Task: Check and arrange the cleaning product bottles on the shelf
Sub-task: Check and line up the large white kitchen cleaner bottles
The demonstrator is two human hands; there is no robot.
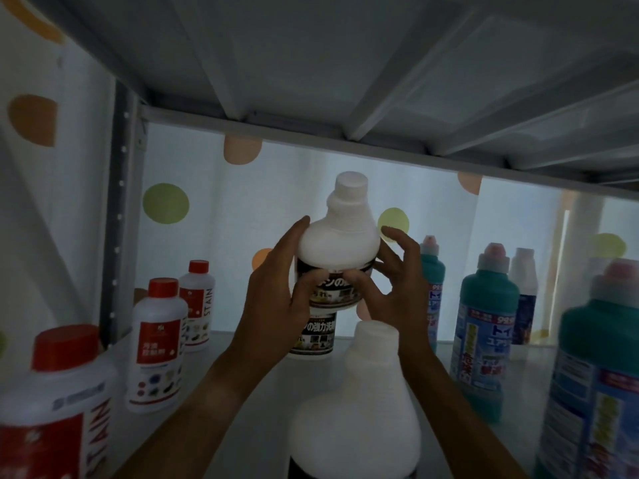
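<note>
Bottles of cleaning product stand in rows on the grey shelf [242, 392], and nearest the camera is a large white bottle [356, 402] with a white cap, low in the middle of the view and blurred. To its left stands a white bottle with a red cap [58, 402] marked STAIN, and at the far right a teal bottle with a blue label [598, 385]. Both forearms reach up past the large white one. Above the shelf surface, the left hand [276, 305] and the right hand [390, 288] hold a white bottle with a dark label band [340, 243] upright between them: the left fingers [297, 233] wrap its left side with the thumb on the label, and the right fingers curl against its right side with the thumb pressed to the label. Just behind and below it stands another dark-labelled bottle [313, 337], mostly hidden by the left hand. Farther back on the left are two more red-capped bottles [157, 344], and on the right two more teal bottles [484, 337] and a white one with a dark label [522, 292]. Behind everything hangs a pale curtain with coloured dots [166, 203], and the underside of the upper shelf [345, 63] fills the top of the view.
</note>
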